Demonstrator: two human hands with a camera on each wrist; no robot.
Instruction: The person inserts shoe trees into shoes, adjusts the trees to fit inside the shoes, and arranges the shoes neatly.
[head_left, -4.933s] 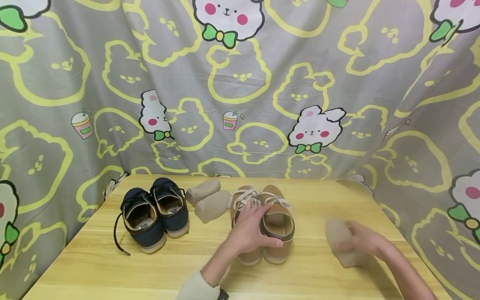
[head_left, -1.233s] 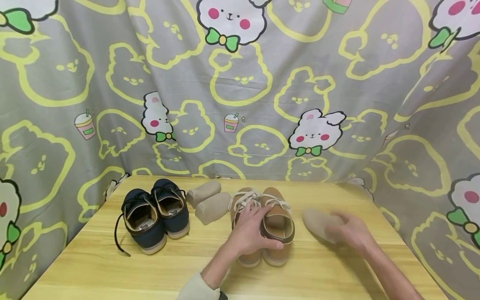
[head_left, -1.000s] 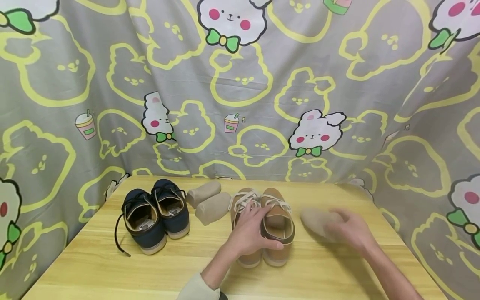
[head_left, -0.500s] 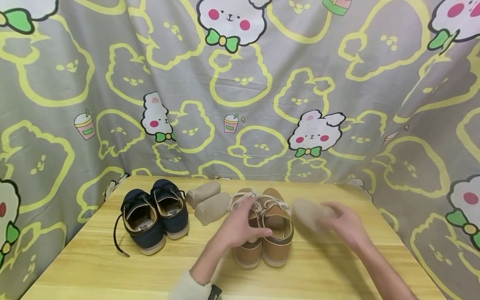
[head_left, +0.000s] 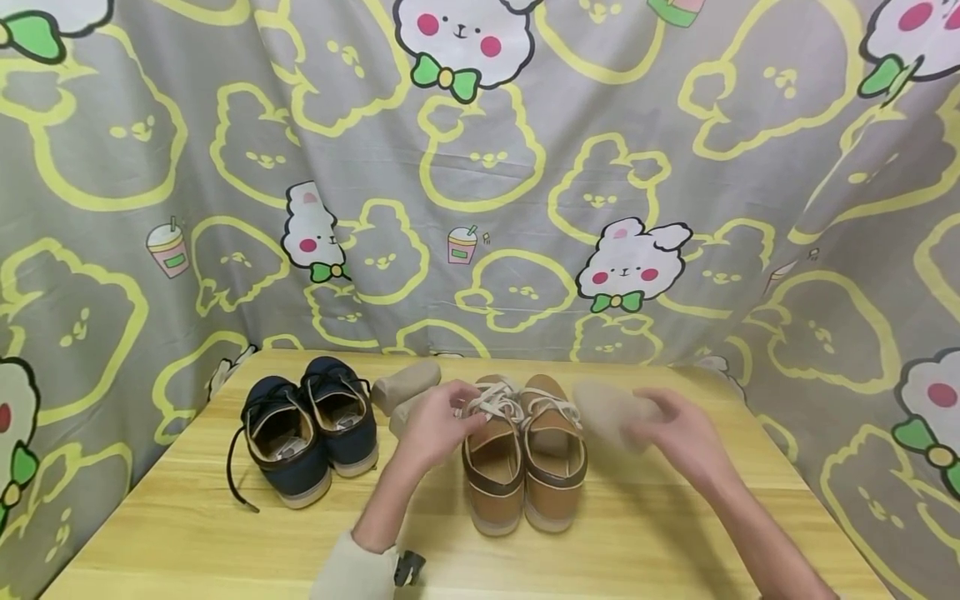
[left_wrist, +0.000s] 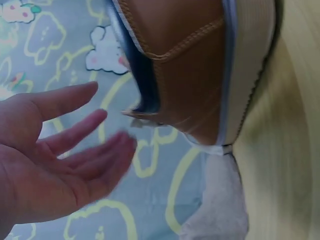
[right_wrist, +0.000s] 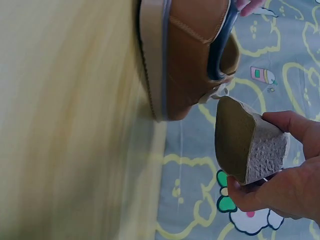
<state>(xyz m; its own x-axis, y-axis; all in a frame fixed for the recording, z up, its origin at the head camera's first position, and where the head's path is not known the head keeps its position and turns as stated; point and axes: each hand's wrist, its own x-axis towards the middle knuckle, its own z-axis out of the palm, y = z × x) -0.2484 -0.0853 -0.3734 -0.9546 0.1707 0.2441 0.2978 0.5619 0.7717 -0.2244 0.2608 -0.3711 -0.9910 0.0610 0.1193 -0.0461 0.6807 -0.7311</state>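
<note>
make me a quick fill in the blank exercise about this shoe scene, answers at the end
In the head view, the right hand holds a beige insert to the ____ of the brown shoes.
The laces on the brown shoes are ____ in colour.
The left hand, with its fingers spread loosely, holds ____.
Two other inserts lie between the brown shoes and the ____ pair of shoes.

Missing words: right; white; nothing; dark blue
</note>
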